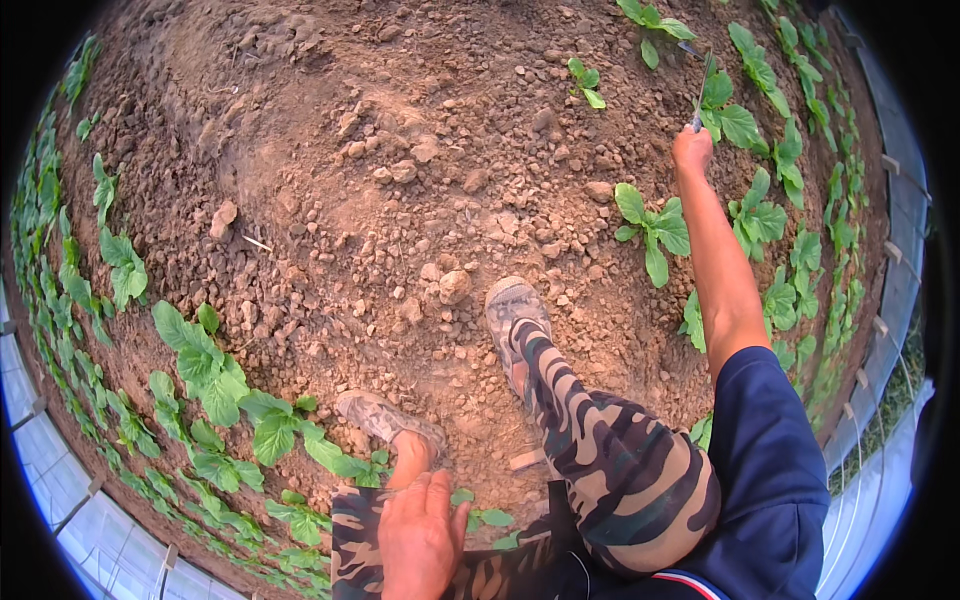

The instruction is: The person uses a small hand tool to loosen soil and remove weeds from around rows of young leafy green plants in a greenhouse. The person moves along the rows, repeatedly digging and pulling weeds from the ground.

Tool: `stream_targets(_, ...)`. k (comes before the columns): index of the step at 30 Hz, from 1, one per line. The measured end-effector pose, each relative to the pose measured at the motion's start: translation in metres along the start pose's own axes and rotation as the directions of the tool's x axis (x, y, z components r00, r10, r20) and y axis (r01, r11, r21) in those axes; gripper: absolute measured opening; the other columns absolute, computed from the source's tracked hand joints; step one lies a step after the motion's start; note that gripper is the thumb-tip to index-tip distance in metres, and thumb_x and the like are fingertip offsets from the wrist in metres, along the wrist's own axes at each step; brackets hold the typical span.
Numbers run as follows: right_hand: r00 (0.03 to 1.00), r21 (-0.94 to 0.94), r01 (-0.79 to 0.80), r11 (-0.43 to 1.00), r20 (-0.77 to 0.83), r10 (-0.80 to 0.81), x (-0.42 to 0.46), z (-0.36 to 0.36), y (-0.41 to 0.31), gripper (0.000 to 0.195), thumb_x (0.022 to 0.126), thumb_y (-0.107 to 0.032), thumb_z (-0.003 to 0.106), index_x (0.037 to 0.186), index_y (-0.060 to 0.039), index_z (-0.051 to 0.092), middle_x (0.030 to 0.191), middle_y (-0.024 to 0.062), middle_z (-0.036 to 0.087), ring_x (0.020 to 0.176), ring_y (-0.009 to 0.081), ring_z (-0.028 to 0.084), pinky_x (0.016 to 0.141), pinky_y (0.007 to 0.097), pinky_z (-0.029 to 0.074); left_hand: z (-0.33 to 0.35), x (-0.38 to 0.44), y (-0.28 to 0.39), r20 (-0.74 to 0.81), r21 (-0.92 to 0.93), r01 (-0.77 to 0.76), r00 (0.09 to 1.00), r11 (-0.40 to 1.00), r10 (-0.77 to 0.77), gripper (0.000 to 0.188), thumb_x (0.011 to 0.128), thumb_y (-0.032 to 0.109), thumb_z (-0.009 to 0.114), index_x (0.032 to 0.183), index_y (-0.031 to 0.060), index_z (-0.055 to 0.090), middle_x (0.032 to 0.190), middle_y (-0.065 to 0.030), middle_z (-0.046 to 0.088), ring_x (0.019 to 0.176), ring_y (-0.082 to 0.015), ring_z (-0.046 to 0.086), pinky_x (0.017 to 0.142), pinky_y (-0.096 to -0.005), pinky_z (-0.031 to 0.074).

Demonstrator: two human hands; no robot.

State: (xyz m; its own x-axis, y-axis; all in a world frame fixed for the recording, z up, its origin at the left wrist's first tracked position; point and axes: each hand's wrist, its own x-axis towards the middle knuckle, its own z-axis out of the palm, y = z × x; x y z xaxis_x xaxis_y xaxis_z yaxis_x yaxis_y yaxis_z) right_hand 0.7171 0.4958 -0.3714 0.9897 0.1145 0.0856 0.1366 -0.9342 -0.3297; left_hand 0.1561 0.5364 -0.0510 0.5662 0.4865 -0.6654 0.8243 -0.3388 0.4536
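My right hand (694, 148), at the end of an outstretched arm, is closed around the handle of a thin metal tool (706, 84). The tool's shaft reaches up and away, and what looks like a small dark blade (689, 49) lies near its far end, between leafy green seedlings. One seedling (739, 126) stands just beside this hand, and another (657, 227) grows below and left of it. My left hand (421, 534) rests, fingers together, on my camouflage trouser leg near the knee, holding no visible object.
Cloddy brown soil (420, 187) lies between the planted rows. Dense rows of seedlings (202, 367) run along the left, with more at the right. My two shoes (517, 304) stand on the soil. Plastic sheeting (896, 187) borders the plot on both sides.
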Motion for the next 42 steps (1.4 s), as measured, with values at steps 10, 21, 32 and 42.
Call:
stream_targets(10,0.927,0.331,-0.269,0.904,0.344,0.15,-0.014,0.012,-0.024,0.029,0.089,-0.026,0.053,0.102,-0.0009,0.057,0.092,0.0237,0.063,0.09,0.0411,0.061,0.078,0.0475,0.046,0.008,0.0,-0.012,-0.004,0.057,0.051,0.999,0.997,-0.051,0.049,0.071,0.011,0.074,0.115,-0.0006,0.056,0.106,-0.0181,0.061,0.094,-0.0348,0.058,0.082,-0.0411,0.047)
stream_targets(21,0.926,0.169,0.103,0.98,0.343,-0.156,-0.02,-0.021,0.013,0.026,0.089,-0.023,0.053,0.104,-0.0019,0.054,0.085,0.0204,0.063,0.076,0.0334,0.063,0.067,0.0419,0.049,0.003,0.004,-0.005,-0.009,0.072,0.002,1.0,0.997,-0.001,0.046,0.072,0.012,0.072,0.113,-0.0007,0.056,0.105,-0.0184,0.061,0.095,-0.035,0.058,0.082,-0.0414,0.046)
stream_targets(32,0.83,0.581,-0.447,0.68,0.553,0.074,-0.042,-0.043,-0.027,0.025,0.096,-0.019,0.049,0.119,-0.0084,0.047,0.074,0.0026,0.05,0.051,0.0077,0.044,0.041,0.0241,0.038,0.007,0.004,-0.006,-0.012,0.087,0.021,1.0,0.996,-0.02,0.045,0.074,0.012,0.071,0.114,-0.0003,0.056,0.106,-0.0184,0.061,0.097,-0.0348,0.058,0.084,-0.0407,0.046)
stream_targets(42,0.817,0.677,-0.483,0.555,0.577,0.006,-0.068,-0.039,-0.038,0.027,0.096,-0.019,0.048,0.122,-0.011,0.048,0.073,0.0004,0.05,0.051,0.0064,0.044,0.04,0.0233,0.038,0.01,0.003,-0.014,0.001,0.068,0.033,0.999,0.997,-0.034,0.044,0.074,0.011,0.071,0.114,-0.0003,0.056,0.106,-0.0192,0.061,0.096,-0.0354,0.058,0.084,-0.0409,0.046)
